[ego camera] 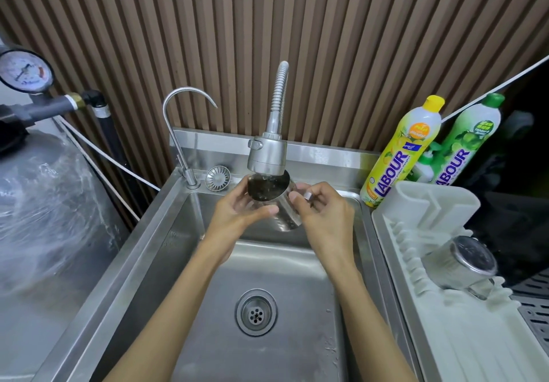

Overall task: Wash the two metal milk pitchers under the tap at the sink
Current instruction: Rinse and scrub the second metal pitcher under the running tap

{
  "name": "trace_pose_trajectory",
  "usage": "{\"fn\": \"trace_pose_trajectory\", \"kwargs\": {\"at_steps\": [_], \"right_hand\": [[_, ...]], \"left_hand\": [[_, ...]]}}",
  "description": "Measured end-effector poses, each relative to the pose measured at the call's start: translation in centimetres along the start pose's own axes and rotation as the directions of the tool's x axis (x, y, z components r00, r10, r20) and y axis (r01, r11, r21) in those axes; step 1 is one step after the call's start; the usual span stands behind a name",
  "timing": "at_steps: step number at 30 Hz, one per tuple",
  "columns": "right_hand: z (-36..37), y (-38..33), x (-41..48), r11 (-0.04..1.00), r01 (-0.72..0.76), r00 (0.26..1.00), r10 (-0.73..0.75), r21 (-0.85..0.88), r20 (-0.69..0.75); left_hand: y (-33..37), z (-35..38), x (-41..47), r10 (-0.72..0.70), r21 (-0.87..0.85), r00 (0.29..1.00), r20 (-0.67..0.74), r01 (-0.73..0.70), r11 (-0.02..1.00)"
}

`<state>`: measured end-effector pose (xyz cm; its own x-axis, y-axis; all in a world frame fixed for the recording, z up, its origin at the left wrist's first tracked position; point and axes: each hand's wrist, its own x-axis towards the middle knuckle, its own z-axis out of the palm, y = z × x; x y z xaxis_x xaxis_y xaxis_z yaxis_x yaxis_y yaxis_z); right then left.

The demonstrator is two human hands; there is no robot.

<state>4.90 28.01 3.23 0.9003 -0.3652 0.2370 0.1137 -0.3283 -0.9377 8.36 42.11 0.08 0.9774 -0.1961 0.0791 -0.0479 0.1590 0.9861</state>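
A metal milk pitcher [282, 206] is held over the steel sink [166, 251], its mouth right under the spray head of the flexible tap [267, 155]. Water churns inside it. My left hand [240, 212] curls round the pitcher's left side. From the right, my right hand [320, 215] grips its handle. A second metal pitcher [460, 265] lies on its side in the white drying rack [445, 337] to the right of the sink.
A thin gooseneck tap [178, 114] and a loose strainer [217, 178] sit at the sink's back left corner. Two dish soap bottles, yellow [401, 152] and green [463, 143], lean at the back right. A steel tank with a pressure gauge [23, 71] fills the left.
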Motion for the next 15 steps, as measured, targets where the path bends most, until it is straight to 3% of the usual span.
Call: {"fn": "trace_pose_trajectory", "kwargs": {"at_steps": [5,9,12,15], "right_hand": [[0.8,1.2,1.1,0.924,-0.132,0.986,0.088,0.358,0.139],[1.2,2.1,1.6,0.777,-0.274,0.95,0.128,0.566,0.284],[1.3,2.3,1.1,0.716,-0.335,0.933,0.163,0.613,0.321],[0.9,2.1,0.7,0.783,-0.34,0.932,0.21,0.52,0.294]], "left_hand": [[0.4,0.7,0.4,0.162,0.072,0.98,-0.118,-0.154,0.985],[0.9,-0.4,0.6,0.279,0.222,0.955,-0.099,-0.252,0.942],[1.7,-0.7,-0.1,0.336,0.353,0.938,-0.089,-0.286,0.891],[2.3,-0.2,-0.8,0.358,0.492,0.922,-0.149,-0.245,0.835]]}}
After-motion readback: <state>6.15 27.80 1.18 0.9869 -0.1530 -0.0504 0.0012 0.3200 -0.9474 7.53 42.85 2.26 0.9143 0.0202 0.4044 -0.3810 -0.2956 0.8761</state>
